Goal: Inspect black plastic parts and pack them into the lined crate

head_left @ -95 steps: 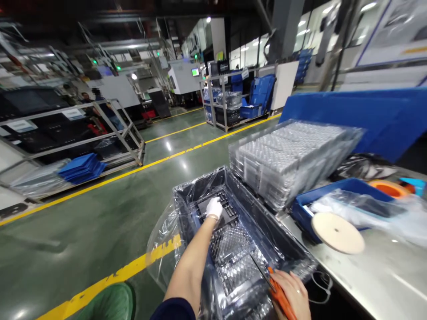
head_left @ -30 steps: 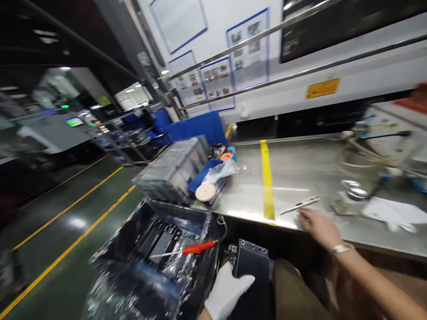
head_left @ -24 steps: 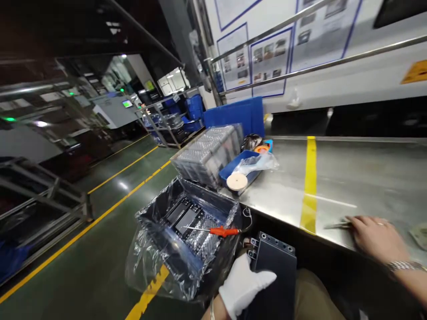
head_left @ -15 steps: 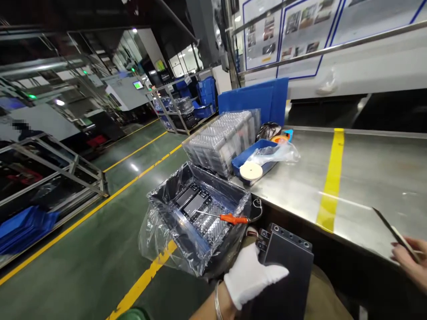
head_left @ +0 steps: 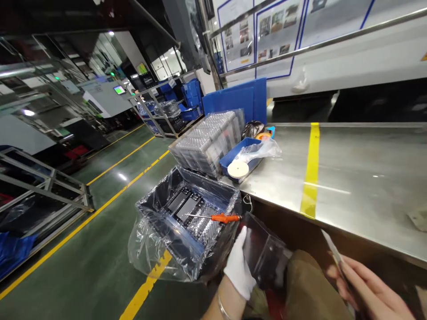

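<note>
Head view: gloved left hand [head_left: 239, 266] grips black plastic part [head_left: 263, 255] over the lap beside lined crate [head_left: 173, 240], bare right hand [head_left: 367, 291] pinches thin blade tool [head_left: 333, 251]; brace part steady, bring blade in slowly.

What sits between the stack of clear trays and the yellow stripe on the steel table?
In the head view, a blue bin with a clear bag and a pale round disc lies between the clear trays and the yellow stripe.

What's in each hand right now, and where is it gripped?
The gloved left hand grips a black plastic part by its left edge, over the lap. The bare right hand pinches a thin, flat blade-like tool at its lower end.
</note>
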The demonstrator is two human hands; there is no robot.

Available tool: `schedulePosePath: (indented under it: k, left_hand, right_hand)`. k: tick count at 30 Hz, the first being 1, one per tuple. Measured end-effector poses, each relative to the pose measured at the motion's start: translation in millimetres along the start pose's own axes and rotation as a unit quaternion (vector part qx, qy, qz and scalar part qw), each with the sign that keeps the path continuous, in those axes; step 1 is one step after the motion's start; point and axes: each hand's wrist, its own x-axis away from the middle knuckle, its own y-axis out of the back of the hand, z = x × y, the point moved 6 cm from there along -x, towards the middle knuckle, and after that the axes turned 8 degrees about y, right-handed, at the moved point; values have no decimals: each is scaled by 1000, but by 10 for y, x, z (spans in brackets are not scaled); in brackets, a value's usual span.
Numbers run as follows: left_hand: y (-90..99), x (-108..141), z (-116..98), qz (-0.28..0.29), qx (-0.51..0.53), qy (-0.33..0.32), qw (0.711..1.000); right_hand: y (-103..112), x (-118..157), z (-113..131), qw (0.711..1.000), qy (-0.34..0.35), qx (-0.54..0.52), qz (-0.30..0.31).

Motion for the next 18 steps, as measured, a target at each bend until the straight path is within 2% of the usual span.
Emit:
schedulePosePath:
  k: [2,3,5,7,10,15,18]
  left_hand:
    - [56,-7,43,-26,136,7,990]
    - [59,2,62,-23,168,11,985]
    - [34,29,78,1,167,14,986]
    - [2,58,79,31,155,9,987]
    - [-15,82,84,41,143,-4,989]
    - [-82,107,69,80,79,-64,992]
    - [-52,75,114,88,83,-44,992]
  right_hand:
    - [-87,79,-48,999,23,-10,38]
    - [-124,109,-48,998,43,-10,48]
    - [-173,154,11,995,99,0,32]
    - [-209,200,130,987,160,26,-15]
    - [-305,290,351,965,245,73,-48]
    - [-425,460,670,923,357,135,-47]
    - [-496,539,874,887,444,123,-7]
